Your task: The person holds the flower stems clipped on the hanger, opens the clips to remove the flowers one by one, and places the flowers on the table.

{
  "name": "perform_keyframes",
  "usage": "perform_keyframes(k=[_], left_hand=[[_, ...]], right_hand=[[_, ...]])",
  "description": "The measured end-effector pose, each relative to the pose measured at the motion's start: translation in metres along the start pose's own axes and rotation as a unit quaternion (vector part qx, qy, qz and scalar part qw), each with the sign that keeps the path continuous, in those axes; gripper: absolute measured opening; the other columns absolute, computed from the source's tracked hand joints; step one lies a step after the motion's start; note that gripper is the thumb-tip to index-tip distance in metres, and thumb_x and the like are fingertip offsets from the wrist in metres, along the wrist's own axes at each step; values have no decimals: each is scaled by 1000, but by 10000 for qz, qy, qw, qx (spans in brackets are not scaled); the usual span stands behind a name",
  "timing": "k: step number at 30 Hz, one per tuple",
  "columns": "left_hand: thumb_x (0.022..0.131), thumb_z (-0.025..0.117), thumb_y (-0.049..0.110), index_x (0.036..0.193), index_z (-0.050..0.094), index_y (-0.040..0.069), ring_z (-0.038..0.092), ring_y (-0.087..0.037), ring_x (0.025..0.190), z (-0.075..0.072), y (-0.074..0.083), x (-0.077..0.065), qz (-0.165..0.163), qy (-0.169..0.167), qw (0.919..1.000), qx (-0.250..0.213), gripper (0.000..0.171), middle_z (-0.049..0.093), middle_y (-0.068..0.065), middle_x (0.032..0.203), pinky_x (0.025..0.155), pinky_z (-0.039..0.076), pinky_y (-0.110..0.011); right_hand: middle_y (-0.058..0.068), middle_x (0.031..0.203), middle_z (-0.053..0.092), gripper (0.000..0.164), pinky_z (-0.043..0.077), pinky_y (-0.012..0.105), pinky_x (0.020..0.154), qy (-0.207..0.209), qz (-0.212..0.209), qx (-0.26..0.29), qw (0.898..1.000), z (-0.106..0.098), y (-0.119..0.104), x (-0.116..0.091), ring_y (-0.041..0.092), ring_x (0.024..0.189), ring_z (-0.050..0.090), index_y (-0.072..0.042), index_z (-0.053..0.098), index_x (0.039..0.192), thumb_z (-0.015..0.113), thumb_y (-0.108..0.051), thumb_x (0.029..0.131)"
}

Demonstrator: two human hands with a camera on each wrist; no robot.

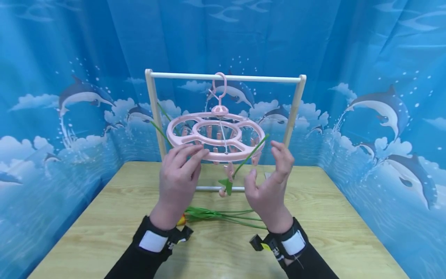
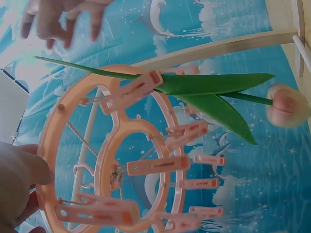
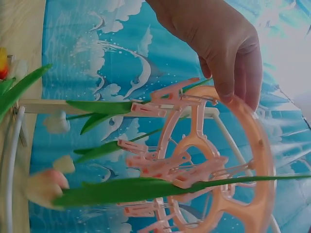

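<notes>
A round pink clip hanger (image 1: 226, 156) hangs by its hook from the bar of a stand. My left hand (image 1: 179, 174) grips its near left rim between thumb and fingers, as the right wrist view shows. My right hand (image 1: 271, 180) is off the rim at the near right, fingers parted and holding nothing. Close beside it, a pale pink tulip (image 2: 218, 83) hangs blossom down from a pink clothespin (image 2: 131, 92), its green stem rising past the ring. Two more tulips, one white tulip (image 3: 99, 108) among them, are clipped at the far side of the ring.
The stand has wooden side posts (image 1: 296, 104) and a white top bar (image 1: 261, 78). Loose tulips (image 1: 202, 213) lie on the wooden table (image 1: 334, 232) below my hands, one with an orange-yellow blossom. A blue dolphin curtain (image 1: 376, 116) encloses the back and sides.
</notes>
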State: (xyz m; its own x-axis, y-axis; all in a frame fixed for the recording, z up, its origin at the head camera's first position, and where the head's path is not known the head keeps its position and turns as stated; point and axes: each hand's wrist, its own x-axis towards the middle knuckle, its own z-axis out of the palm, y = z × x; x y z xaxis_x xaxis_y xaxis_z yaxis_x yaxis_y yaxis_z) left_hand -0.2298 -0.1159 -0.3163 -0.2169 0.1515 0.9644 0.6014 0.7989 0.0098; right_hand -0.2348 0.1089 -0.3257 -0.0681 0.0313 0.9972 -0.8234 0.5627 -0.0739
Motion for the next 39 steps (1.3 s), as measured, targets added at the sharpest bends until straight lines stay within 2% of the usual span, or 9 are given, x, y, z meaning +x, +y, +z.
perform_keyframes(k=[3, 8, 13, 16, 20, 24, 27, 32, 39], left_hand=[[93, 83, 0, 123, 83, 14, 71, -36, 123, 0, 1, 0, 35, -53, 10000, 39, 32, 82, -10, 124, 99, 61, -53], [93, 82, -2, 122, 83, 13, 70, -37, 121, 0, 2, 0, 160, -11, 9999, -3, 33, 82, -11, 122, 100, 60, -53], [92, 81, -3, 120, 83, 10, 71, -36, 119, -1, 3, 0, 270, -36, 9996, -72, 31, 82, -12, 121, 105, 61, -49], [93, 81, -3, 121, 82, 10, 71, -35, 119, -2, 3, 0, 256, -148, 9995, -119, 31, 82, -12, 121, 106, 62, -47], [91, 83, -1, 124, 79, 9, 69, -34, 123, 0, 4, -1, 281, -277, 9990, -222, 35, 79, -13, 126, 107, 62, -46], [87, 86, 5, 122, 74, 6, 66, -34, 118, 4, 7, -4, 471, -293, 9975, -427, 37, 72, -16, 126, 95, 65, -42], [86, 90, 14, 112, 73, 9, 67, -26, 105, 8, 11, -7, 587, -708, 9943, -542, 31, 73, -9, 114, 83, 64, -34], [88, 93, 25, 100, 75, 18, 70, -12, 90, 18, 19, -15, 353, -1921, 9795, -498, 22, 76, 5, 100, 76, 63, -22], [87, 95, 29, 119, 69, 15, 76, -15, 99, 35, 35, -26, -271, -2677, 9584, -951, 43, 77, 3, 109, 87, 66, -26]], right_hand=[[32, 147, 45, 51, 51, 60, 110, 2, -385, -373, 9986, -2, 0, 1, 45, 137, 48, 0, 52, 140, 62, -1, 90], [26, 132, 65, 38, 59, 54, 90, -905, -447, -869, 9911, -2, 2, 3, 41, 114, 64, -2, 69, 132, 72, -10, 95], [20, 122, 73, 40, 62, 50, 94, -1399, -321, -1245, 9818, -1, 5, 2, 39, 109, 68, -3, 73, 128, 87, -10, 91], [19, 123, 73, 39, 60, 50, 98, -1475, -283, -1386, 9789, -1, 6, 2, 39, 113, 66, -4, 75, 126, 88, -8, 90], [19, 121, 75, 31, 60, 48, 92, -1349, -246, -1496, 9792, -1, 6, 3, 38, 110, 65, -3, 77, 121, 85, -4, 92], [18, 120, 75, 26, 58, 46, 85, -1213, -153, -1640, 9789, -2, 7, 3, 37, 105, 64, -2, 78, 119, 82, -1, 93], [18, 121, 74, 26, 55, 45, 82, -1194, -68, -1693, 9783, -3, 7, 4, 37, 102, 62, -2, 79, 120, 81, -2, 94], [17, 120, 74, 25, 49, 45, 81, -1197, -58, -1725, 9777, -4, 6, 6, 38, 99, 59, -3, 79, 119, 82, -5, 95], [17, 119, 74, 23, 48, 45, 80, -1223, -94, -1551, 9803, -3, 5, 4, 37, 96, 59, -4, 78, 120, 81, -9, 97]])
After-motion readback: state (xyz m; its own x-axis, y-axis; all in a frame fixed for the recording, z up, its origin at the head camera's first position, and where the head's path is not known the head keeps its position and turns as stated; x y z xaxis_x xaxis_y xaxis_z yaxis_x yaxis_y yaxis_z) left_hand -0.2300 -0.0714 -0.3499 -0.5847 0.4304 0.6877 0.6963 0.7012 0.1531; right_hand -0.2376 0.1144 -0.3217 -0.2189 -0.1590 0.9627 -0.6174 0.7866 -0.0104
